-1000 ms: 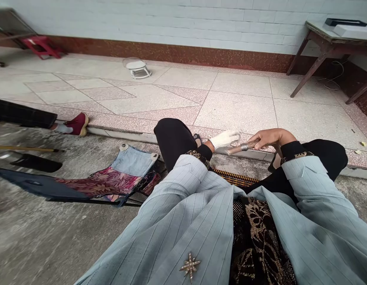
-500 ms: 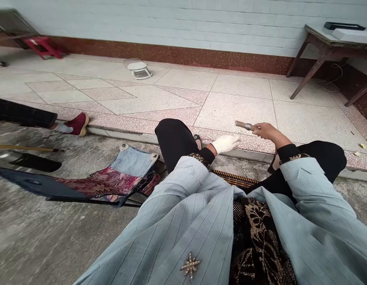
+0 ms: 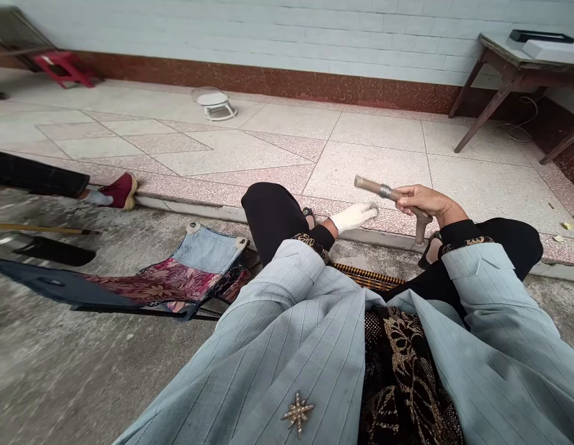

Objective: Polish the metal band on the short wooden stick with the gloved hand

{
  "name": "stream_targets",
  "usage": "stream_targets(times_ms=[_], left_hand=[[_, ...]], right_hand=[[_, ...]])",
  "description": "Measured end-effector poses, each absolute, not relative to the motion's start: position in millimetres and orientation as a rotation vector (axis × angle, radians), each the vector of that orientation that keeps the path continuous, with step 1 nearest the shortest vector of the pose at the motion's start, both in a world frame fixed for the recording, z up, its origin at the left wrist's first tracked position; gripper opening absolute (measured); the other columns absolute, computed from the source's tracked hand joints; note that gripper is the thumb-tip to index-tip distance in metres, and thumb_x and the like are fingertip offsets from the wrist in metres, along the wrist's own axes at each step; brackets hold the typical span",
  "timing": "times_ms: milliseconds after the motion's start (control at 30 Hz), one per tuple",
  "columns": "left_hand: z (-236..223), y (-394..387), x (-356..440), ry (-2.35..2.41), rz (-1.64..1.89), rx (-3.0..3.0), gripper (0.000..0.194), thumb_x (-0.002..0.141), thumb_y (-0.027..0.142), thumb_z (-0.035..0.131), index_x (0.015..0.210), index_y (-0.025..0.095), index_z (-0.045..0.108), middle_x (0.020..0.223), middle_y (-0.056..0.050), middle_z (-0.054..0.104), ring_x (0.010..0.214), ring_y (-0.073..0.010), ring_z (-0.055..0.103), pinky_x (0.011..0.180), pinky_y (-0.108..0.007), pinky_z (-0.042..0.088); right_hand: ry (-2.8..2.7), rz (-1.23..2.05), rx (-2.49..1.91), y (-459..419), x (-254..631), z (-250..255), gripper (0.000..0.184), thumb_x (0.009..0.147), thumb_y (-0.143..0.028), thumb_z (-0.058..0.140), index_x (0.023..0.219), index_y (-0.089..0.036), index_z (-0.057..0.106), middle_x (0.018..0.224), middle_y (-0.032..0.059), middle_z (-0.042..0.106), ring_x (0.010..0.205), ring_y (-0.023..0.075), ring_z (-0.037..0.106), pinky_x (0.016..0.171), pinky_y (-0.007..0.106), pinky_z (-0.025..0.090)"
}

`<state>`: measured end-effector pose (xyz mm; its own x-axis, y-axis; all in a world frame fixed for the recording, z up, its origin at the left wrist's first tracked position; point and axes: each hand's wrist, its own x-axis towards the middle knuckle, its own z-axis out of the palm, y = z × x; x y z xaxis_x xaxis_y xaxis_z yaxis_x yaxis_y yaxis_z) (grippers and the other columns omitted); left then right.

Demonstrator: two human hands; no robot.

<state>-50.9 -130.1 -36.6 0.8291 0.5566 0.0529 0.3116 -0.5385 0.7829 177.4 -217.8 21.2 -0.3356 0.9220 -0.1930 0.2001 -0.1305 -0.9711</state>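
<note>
A white knitted glove covers my left hand (image 3: 354,216), which is low in front of my knees. Its fingers are closed, and a small greyish round patch shows at their tips, too small to name. To its right, my right hand (image 3: 424,201) is bare and wrapped round a brown, bent wooden tool handle (image 3: 369,184) bound with silver wire. The straight end of the handle points left, above the gloved fingers and apart from them. Its short branch hangs down below my right palm.
A folding chair (image 3: 208,253) with denim and floral cloth stands at my left. Beyond it are another person's red shoe (image 3: 122,190) and a black-bladed tool (image 3: 59,250). A raised tiled step (image 3: 268,148) lies ahead, with a small white stool (image 3: 217,105) and a wooden table (image 3: 505,74).
My right hand has turned the wooden handle, so its bent lower branch now shows and its straight end reaches further left and up. My left hand has shifted slightly, showing the greyish patch.
</note>
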Motion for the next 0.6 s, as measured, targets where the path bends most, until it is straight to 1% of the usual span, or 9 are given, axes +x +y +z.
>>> stream_targets(times_ms=[100, 133, 200, 300, 400, 467, 600], left_hand=[[-44, -132, -50, 0.588, 0.282, 2.317, 0.020, 0.090, 0.030, 0.049, 0.090, 0.016, 0.064, 0.080, -0.005, 0.066, 0.076, -0.0166, 0.056, 0.074, -0.026, 0.041], [-46, -132, -50, 0.580, 0.261, 2.355, 0.020, 0.090, 0.030, 0.049, 0.092, 0.016, 0.064, 0.081, -0.005, 0.066, 0.077, -0.0169, 0.056, 0.075, -0.026, 0.041], [-51, -132, -49, 0.568, 0.227, 2.425, 0.021, 0.091, 0.031, 0.047, 0.095, 0.017, 0.063, 0.083, -0.005, 0.066, 0.079, -0.0178, 0.058, 0.075, -0.027, 0.040], [-55, -130, -48, 0.560, 0.153, 2.597, 0.028, 0.094, 0.033, 0.040, 0.100, 0.018, 0.062, 0.085, -0.007, 0.066, 0.079, -0.0194, 0.059, 0.075, -0.028, 0.040], [-55, -128, -48, 0.614, 0.086, 2.702, 0.033, 0.096, 0.035, 0.036, 0.105, 0.017, 0.061, 0.089, -0.009, 0.067, 0.082, -0.0207, 0.061, 0.076, -0.029, 0.041], [-53, -128, -49, 0.646, 0.081, 2.687, 0.033, 0.095, 0.036, 0.037, 0.105, 0.017, 0.062, 0.090, -0.011, 0.068, 0.086, -0.0215, 0.062, 0.079, -0.030, 0.041], [-51, -130, -53, 0.670, 0.117, 2.602, 0.029, 0.092, 0.036, 0.044, 0.107, 0.020, 0.064, 0.094, -0.013, 0.068, 0.095, -0.0245, 0.062, 0.084, -0.034, 0.041]], right_hand=[[-1.267, 1.394, -1.355, -212, 175, 13, 0.023, 0.079, -0.028, 0.070, 0.097, -0.016, 0.062, 0.067, -0.0017, 0.054, 0.053, 0.0079, 0.045, 0.047, 0.021, 0.035], [-1.234, 1.351, -1.425, -209, 174, 10, 0.020, 0.079, -0.026, 0.070, 0.094, -0.016, 0.062, 0.066, -0.0016, 0.053, 0.052, 0.0080, 0.045, 0.046, 0.021, 0.035], [-1.227, 1.245, -1.588, -205, 174, 3, 0.017, 0.081, -0.021, 0.067, 0.096, -0.015, 0.062, 0.062, -0.0016, 0.052, 0.049, 0.0081, 0.044, 0.044, 0.021, 0.034], [-1.288, 1.107, -1.795, -201, 178, -3, 0.021, 0.084, -0.019, 0.062, 0.104, -0.013, 0.064, 0.060, -0.0016, 0.050, 0.047, 0.0084, 0.043, 0.044, 0.022, 0.035], [-1.413, 0.971, -2.004, -198, 182, -8, 0.032, 0.084, -0.022, 0.063, 0.114, -0.013, 0.065, 0.062, -0.0001, 0.053, 0.049, 0.0099, 0.047, 0.047, 0.024, 0.039], [-1.512, 0.872, -2.145, -196, 183, -11, 0.038, 0.082, -0.025, 0.065, 0.118, -0.015, 0.065, 0.068, 0.0025, 0.059, 0.054, 0.0117, 0.052, 0.050, 0.024, 0.041], [-1.712, 0.717, -2.300, -193, 179, -16, 0.041, 0.081, -0.032, 0.064, 0.120, -0.018, 0.066, 0.081, 0.0067, 0.066, 0.064, 0.0146, 0.058, 0.056, 0.025, 0.043]])
